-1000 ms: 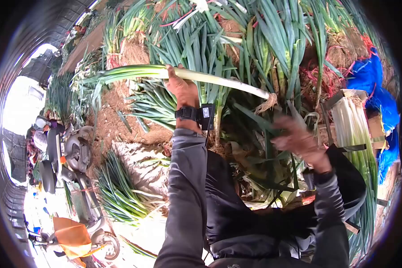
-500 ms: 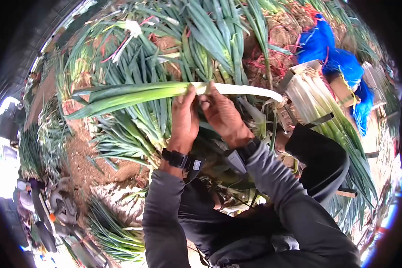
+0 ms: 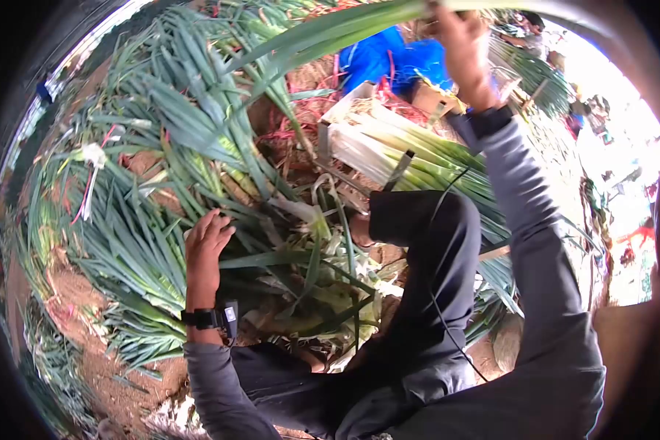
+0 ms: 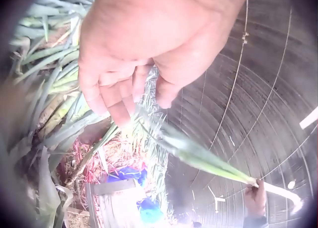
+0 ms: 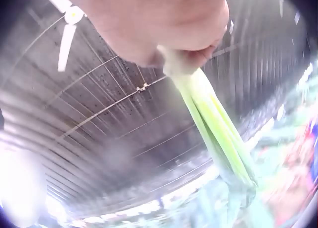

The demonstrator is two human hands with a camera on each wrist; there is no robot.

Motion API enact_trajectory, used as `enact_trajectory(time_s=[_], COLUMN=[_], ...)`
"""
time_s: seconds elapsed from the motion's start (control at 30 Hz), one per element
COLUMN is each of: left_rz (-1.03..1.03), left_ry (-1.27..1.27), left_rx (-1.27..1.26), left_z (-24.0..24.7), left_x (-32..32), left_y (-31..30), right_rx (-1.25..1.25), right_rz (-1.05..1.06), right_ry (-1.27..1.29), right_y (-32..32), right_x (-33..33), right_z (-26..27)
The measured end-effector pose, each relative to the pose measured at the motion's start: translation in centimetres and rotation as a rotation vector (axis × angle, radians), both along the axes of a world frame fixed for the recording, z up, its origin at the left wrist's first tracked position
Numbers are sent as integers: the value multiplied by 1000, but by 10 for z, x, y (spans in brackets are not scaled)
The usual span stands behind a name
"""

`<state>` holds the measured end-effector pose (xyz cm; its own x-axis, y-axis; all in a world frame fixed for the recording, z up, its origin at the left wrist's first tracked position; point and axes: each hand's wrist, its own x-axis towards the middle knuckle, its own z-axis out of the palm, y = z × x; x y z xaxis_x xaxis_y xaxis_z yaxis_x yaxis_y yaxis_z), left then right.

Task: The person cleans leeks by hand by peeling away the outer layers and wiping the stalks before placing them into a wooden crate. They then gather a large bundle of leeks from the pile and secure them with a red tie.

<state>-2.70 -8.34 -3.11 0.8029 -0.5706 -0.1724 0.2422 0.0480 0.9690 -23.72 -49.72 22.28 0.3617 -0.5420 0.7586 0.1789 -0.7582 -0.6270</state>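
Note:
My right hand [image 3: 468, 55] is raised at the upper right of the head view and grips a leek [image 3: 337, 31] between its white shank and green leaves. The long leaves of that leek trail to the left over the pile. In the right wrist view, the curled fingers close around the leek [image 5: 213, 118] where the leaves begin. My left hand [image 3: 207, 253] is over the leek pile [image 3: 136, 235] at left, its fingers loosely bent and holding nothing. The left wrist view shows the same relaxed left hand [image 4: 144, 54], with the held leek beyond it.
Trimmed leeks [image 3: 411, 150] lie stacked in a metal-ended rack right of centre. Behind it are blue netting [image 3: 374, 62] and tangled pink string. Loose leaf scraps [image 3: 323, 293] lie before my bent knee [image 3: 433, 242]. Another person [image 3: 532, 37] is at the far upper right.
Both hands were at the leek half a second ago. Now the left has let go, and the right has carried the leek up and rightward. The head view has turned right.

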Motion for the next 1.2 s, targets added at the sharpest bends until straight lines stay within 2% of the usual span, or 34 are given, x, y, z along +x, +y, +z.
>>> enact_trajectory(time_s=[0.03,0.1,0.17,0.2,0.23,0.3,0.37,0.4,0.43,0.5,0.57,0.6,0.73,0.87,0.9,0.97,1.03,1.1,1.2], left_rz=[7,37,26,31,37,30,26,21,14,-27,-54,-51,-44,-136,-179,-269,-286,-280,-295], left_ry=[-2,28,39,43,47,43,42,41,39,37,52,61,58,128,90,9,12,56,16], left_rx=[52,62,59,49,40,42,29,14,-3,51,137,209,226,254,298,382,362,339,364], left_z=[0,-4,-5,-4,-1,-1,1,10,17,17,17,14,-3,-25,-26,-28,-27,-20,-20], left_x=[1,1,-1,-4,-6,-9,-19,-33,-44,-59,-63,-60,-48,-43,-41,-35,-31,-30,-31], left_y=[-2,-6,-10,-13,-17,-21,-24,-28,-33,-34,-34,-34,-39,-42,-44,-49,-56,-57,-57], right_rx=[-49,-363,-939,-898,-869,-821,-1029,-826,-691,-689,-437,-426,-423,-418,-335,-484,-469,-414,-323], right_rz=[-123,-375,-599,-689,-694,-680,-524,-343,-299,-141,-172,-173,-97,-28,-38,-47,-37,-30,-55], right_ry=[42,187,337,686,859,1217,1071,1187,1419,1458,1497,1535,1646,1698,1765,1720,1727,1622,1550], right_y=[-12,-57,-117,-188,-170,-175,-216,-239,-224,-237,-226,-233,-232,-232,-235,-243,-242,-250,-251], right_x=[-27,-67,-105,-128,-139,-148,-156,-156,-149,-152,-148,-141,-123,-99,-89,-89,-94,-103,-114], right_z=[24,55,65,53,38,-5,-91,-142,-172,-262,-305,-308,-279,-268,-267,-283,-302,-318,-320])
